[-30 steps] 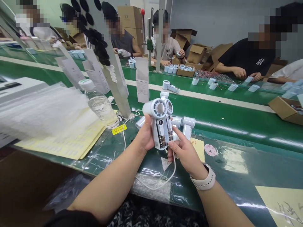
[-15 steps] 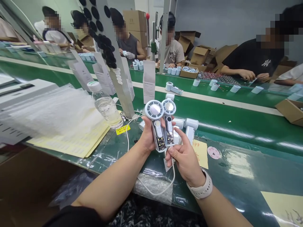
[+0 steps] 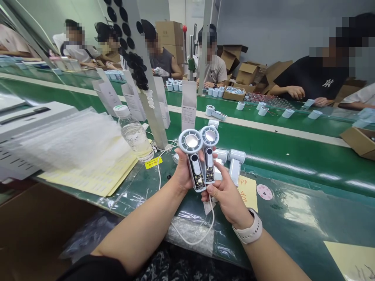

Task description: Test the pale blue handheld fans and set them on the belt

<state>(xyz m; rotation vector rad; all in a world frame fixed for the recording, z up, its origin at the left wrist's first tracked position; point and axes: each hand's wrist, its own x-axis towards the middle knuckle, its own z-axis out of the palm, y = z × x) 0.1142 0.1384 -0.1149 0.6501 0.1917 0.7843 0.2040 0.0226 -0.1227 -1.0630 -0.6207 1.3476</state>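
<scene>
Our left hand [image 3: 184, 171] holds two white handheld fans [image 3: 195, 168] upright, side by side, their open casings showing circuit boards. Our right hand [image 3: 227, 199], with a pale smartwatch [image 3: 247, 232] on its wrist, closes on their lower ends. A white cable [image 3: 205, 238] loops below the hands over bubble wrap [image 3: 187, 234]. Just beyond them, more white fan bodies [image 3: 235, 166] lie on the green table [image 3: 278, 156], near a water bottle [image 3: 134, 136] and a yellow note [image 3: 247, 193]. Co-workers sit across the table.

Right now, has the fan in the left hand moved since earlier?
Yes, the fan sits closer to the water bottle, its head turned upward.
</scene>
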